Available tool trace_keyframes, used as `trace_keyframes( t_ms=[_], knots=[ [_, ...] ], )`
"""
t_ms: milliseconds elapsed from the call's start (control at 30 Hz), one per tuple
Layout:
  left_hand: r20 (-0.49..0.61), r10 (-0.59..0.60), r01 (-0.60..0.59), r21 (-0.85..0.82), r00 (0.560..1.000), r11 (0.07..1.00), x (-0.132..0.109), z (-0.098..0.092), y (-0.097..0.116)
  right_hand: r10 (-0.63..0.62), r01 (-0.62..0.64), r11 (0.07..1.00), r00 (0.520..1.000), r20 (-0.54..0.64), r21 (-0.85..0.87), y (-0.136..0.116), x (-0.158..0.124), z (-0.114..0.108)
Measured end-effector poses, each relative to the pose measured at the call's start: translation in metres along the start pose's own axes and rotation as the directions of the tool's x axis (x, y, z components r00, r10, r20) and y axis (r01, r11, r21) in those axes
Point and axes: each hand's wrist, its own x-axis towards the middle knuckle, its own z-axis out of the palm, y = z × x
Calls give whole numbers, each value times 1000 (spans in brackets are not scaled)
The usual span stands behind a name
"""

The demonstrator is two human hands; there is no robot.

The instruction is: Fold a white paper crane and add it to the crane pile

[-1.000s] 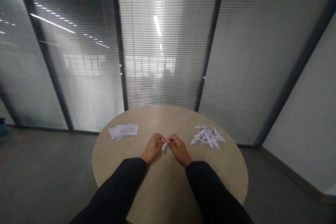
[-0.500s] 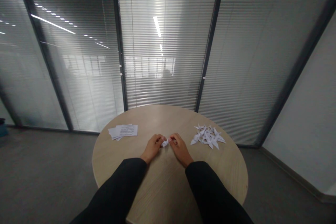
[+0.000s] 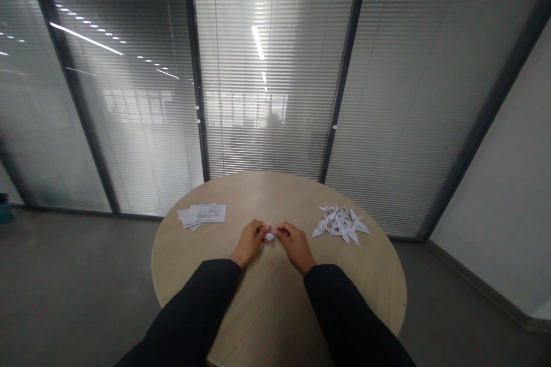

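Note:
Between my hands, over the middle of the wooden table [image 3: 267, 309], is a small piece of folded white paper [image 3: 269, 237]. My left hand [image 3: 252, 239] pinches it from the left with closed fingers. From the other side my right hand [image 3: 294, 242] has its thumb and forefinger closed at the paper's upper right. The fingers cover most of the paper, so its exact shape is hidden. A heap of white folded-paper cranes [image 3: 341, 222] lies on the table to the right of my right hand.
A loose stack of white paper sheets [image 3: 208, 214], the top one printed, rests on the table at the left. Beyond the round table stands a glass partition with blinds [image 3: 267, 143]. A blue bin [image 3: 5, 210] is on the floor at far left.
My right hand's fingertips have shifted slightly left and down, closer to those of my left hand. The left hand, the sheets and the heap have stayed put.

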Motion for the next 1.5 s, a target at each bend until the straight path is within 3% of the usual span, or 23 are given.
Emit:
trace_keyframes(
  t_ms=[233,400,567,767,967,1067,1300,1500],
  knots=[
    [23,24,-24,18,999,1000,0,-2,3,-65,62,995,997,-39,-72,-1,1,0],
    [-23,75,-74,36,997,997,-1,-3,4,-19,18,1000,999,-27,-7,1,1,1],
    [-48,110,-107,55,993,993,-2,-4,7,-88,87,995,996,-28,-38,7,2,2],
    [-24,54,-54,7,998,999,-1,-2,6,-129,121,971,991,-25,-205,7,2,-1],
    [140,-122,158,-286,983,945,-4,0,12,-215,194,916,976,-21,-351,5,-1,-1],
    [193,-149,212,-366,970,906,-6,-1,15,-241,225,905,971,1,-362,4,-1,-1],
    [164,-151,200,-351,975,915,-3,-1,9,-197,191,931,980,11,-311,8,-1,0],
    [141,-137,169,-245,980,955,-3,-1,10,-292,276,859,956,31,-432,6,-1,-1]
  ],
)
